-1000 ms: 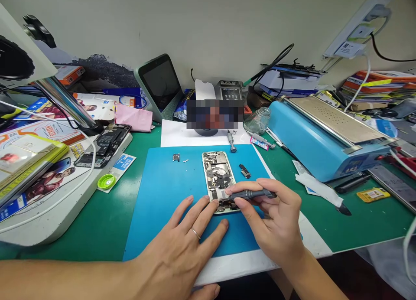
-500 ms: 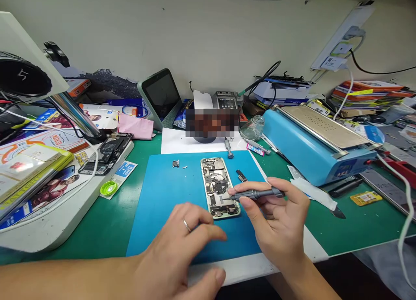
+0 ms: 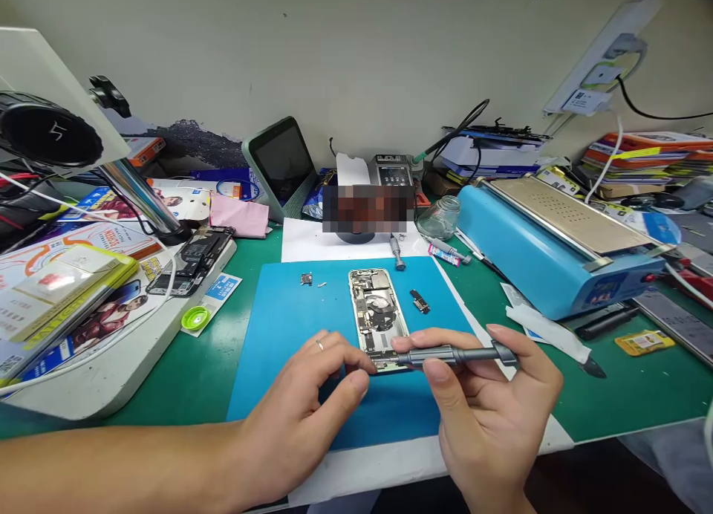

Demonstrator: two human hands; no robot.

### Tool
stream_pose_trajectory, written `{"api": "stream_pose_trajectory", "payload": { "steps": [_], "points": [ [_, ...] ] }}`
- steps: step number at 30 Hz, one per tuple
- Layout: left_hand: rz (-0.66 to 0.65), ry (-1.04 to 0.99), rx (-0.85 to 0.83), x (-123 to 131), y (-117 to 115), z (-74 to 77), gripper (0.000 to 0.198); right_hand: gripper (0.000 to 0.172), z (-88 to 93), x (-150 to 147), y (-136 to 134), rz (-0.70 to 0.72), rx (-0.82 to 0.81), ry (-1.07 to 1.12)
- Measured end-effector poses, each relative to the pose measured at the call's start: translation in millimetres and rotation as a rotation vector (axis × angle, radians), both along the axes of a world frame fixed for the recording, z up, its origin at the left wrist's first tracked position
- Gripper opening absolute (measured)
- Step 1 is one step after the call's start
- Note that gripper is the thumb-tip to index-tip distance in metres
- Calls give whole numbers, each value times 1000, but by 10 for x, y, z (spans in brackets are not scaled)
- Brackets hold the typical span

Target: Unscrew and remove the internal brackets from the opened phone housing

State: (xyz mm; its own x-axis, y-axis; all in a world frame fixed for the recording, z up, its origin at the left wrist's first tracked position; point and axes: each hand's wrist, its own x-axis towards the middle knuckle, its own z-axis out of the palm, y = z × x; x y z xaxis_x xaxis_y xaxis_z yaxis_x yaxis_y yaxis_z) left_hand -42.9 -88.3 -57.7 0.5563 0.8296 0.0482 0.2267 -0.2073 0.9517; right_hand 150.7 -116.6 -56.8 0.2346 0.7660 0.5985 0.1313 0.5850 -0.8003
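An opened phone (image 3: 382,313) with its inner parts showing lies on a blue mat (image 3: 278,336). My right hand (image 3: 490,402) holds a grey screwdriver (image 3: 445,356), its tip end over the phone's lower part. At the phone's lower left edge is my left hand (image 3: 317,395), fingers bent and thumb and forefinger apart, with nothing seen between them. A small dark part (image 3: 420,301) rests right of the phone, and a small metal part (image 3: 306,278) lies to its left.
A second grey screwdriver (image 3: 397,252) lies behind the phone. At the right stand a blue machine (image 3: 535,254) and a glass jar (image 3: 440,217). A microscope stand (image 3: 139,194), another opened phone (image 3: 192,261) and a green cap (image 3: 195,318) are at the left.
My left hand has moved forward to the phone's lower edge, its thumb raised closer to the fingers. The screwdriver in my right hand has shifted down to the phone's lower part.
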Motion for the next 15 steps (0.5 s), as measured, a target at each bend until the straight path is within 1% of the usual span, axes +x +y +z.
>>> {"api": "stream_pose_trajectory", "payload": {
  "steps": [6, 10, 15],
  "points": [
    [-17, 18, 26, 0, 7, 2, 21, 59, -39, 16, -40, 11, -1, -8],
    [-23, 21, 36, 5, 14, 7, 19, 58, -31, 9, -54, 13, -12, 1],
    [-30, 20, 48, 7, 17, 11, 19, 60, -19, 20, -45, 28, 21, -14]
  ]
}}
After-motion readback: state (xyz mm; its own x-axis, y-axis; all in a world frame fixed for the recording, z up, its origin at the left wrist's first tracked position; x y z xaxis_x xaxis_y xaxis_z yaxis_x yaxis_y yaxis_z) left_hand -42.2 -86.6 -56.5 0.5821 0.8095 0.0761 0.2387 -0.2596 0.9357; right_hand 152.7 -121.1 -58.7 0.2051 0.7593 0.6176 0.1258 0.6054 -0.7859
